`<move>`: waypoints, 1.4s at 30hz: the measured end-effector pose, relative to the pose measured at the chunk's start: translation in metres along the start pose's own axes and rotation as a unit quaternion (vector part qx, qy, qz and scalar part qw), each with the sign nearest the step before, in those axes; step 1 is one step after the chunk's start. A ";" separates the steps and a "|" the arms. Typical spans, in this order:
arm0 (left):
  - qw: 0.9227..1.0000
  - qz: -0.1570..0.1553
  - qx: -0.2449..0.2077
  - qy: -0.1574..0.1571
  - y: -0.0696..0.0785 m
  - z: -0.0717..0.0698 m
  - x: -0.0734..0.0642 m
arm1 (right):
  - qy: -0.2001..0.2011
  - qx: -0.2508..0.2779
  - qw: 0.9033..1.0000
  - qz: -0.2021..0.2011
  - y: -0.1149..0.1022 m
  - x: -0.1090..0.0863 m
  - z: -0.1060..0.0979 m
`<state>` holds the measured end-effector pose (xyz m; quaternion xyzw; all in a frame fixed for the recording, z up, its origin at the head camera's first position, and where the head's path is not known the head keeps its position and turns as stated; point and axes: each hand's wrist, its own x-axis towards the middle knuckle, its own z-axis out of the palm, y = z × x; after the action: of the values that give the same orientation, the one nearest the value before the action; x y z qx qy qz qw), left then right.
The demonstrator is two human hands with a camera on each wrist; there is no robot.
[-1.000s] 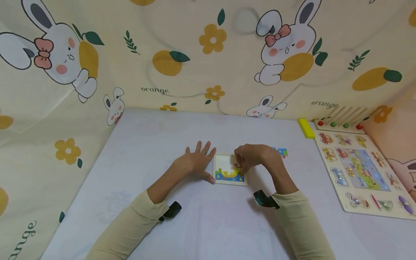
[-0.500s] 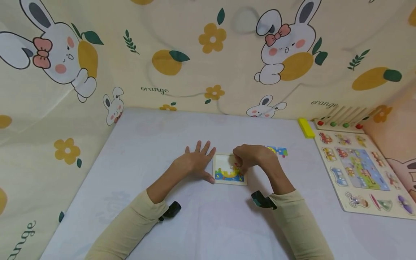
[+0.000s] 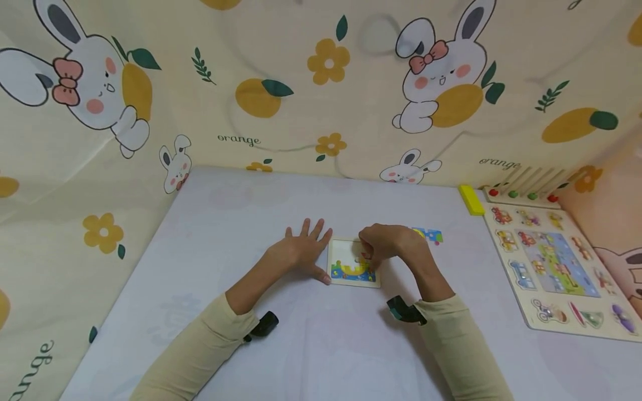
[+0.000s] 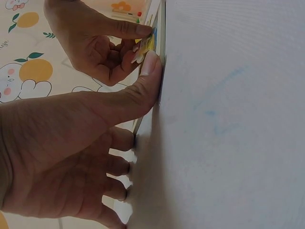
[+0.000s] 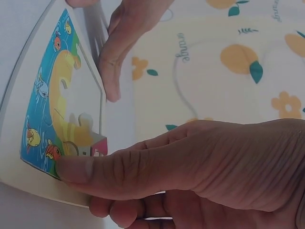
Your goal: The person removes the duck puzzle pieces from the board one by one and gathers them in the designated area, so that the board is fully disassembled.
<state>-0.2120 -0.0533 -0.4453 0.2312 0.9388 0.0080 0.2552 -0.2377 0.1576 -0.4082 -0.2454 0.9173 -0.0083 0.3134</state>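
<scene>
A small puzzle tray [image 3: 346, 248] lies flat near the middle of the desk [image 3: 296, 356], well apart from the far edge. Along its near edge, fitted pieces show fish on blue water with a yellow shape above; the part toward the far edge is bare. The person's left hand [image 3: 303, 250] is spread wide, its thumb and forefinger touching the tray's left edge. The right hand [image 3: 383, 242] bends over the right edge, pinching a puzzle piece [image 5: 97, 143] between thumb and curled fingers; the piece leans, and I cannot tell whether it is seated. Loose pieces [image 3: 433, 235] lie beyond the right wrist, partly hidden by it. Along the desk's right side sits a picture board [image 3: 536, 293], a rack [image 3: 504, 195] of red and green beads at its far end. A yellow block [image 3: 471, 200] lies just beside the rack, near the desk's far edge.
</scene>
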 end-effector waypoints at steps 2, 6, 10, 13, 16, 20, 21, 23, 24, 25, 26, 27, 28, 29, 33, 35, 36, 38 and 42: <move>1.000 0.000 -0.001 0.002 0.000 0.000 0.000 | 0.003 -0.002 1.000 -0.007 0.001 -0.001 -0.001; 1.000 0.002 -0.002 0.003 0.001 -0.001 0.001 | 0.000 0.007 1.000 -0.017 0.003 -0.003 -0.002; 1.000 0.001 -0.002 0.000 0.000 0.001 0.000 | -0.013 0.042 0.998 -0.042 0.008 -0.004 -0.002; 1.000 -0.002 0.001 -0.001 -0.001 0.002 0.000 | -0.024 0.068 0.995 -0.067 0.013 -0.004 -0.002; 1.000 -0.003 0.006 -0.002 -0.002 0.003 0.000 | -0.031 0.084 0.993 -0.082 0.017 -0.004 -0.003; 1.000 -0.003 0.006 0.000 -0.004 0.003 0.001 | -0.034 0.103 0.991 -0.080 0.019 -0.005 -0.005; 1.000 -0.002 0.005 0.000 -0.004 0.003 0.001 | -0.034 0.109 0.990 -0.078 0.020 -0.005 -0.005; 1.000 -0.001 0.004 -0.001 -0.004 0.003 0.001 | -0.031 0.114 0.989 -0.083 0.021 -0.005 -0.006; 1.000 0.000 0.003 -0.002 -0.004 0.002 0.001 | -0.029 0.116 0.989 -0.086 0.022 -0.006 -0.006; 1.000 0.001 0.002 -0.002 -0.004 0.003 0.001 | -0.026 0.120 0.988 -0.089 0.022 -0.007 -0.006; 1.000 0.001 0.000 -0.003 -0.004 0.002 0.001 | -0.024 0.125 0.988 -0.091 0.023 -0.008 -0.006; 1.000 0.002 0.000 -0.003 -0.004 0.002 0.001 | -0.022 0.130 0.987 -0.092 0.024 -0.009 -0.006; 1.000 0.002 -0.001 -0.004 -0.003 0.002 0.001 | -0.018 0.136 0.986 -0.092 0.026 -0.011 -0.007; 1.000 0.003 -0.001 -0.005 -0.003 0.002 0.001 | -0.015 0.142 0.986 -0.091 0.027 -0.014 -0.007; 1.000 0.002 0.001 -0.006 -0.002 0.002 0.000 | 0.001 0.168 0.982 -0.088 0.036 -0.025 -0.010; 1.000 0.002 0.000 -0.007 -0.002 0.002 0.000 | 0.012 0.174 0.981 -0.089 0.042 -0.030 -0.012; 1.000 0.003 0.001 -0.006 -0.002 0.003 0.000 | 0.018 0.177 0.980 -0.089 0.046 -0.034 -0.013; 1.000 0.003 0.003 -0.005 -0.002 0.003 0.000 | 0.028 0.177 0.980 -0.083 0.054 -0.040 -0.015; 1.000 0.003 0.005 -0.002 -0.002 0.002 0.001 | 0.043 0.175 0.982 -0.053 0.071 -0.055 -0.019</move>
<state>-0.2124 -0.0547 -0.4482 0.2357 0.9377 0.0035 0.2554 -0.2429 0.2426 -0.3739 -0.2341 0.9003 -0.1958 0.3104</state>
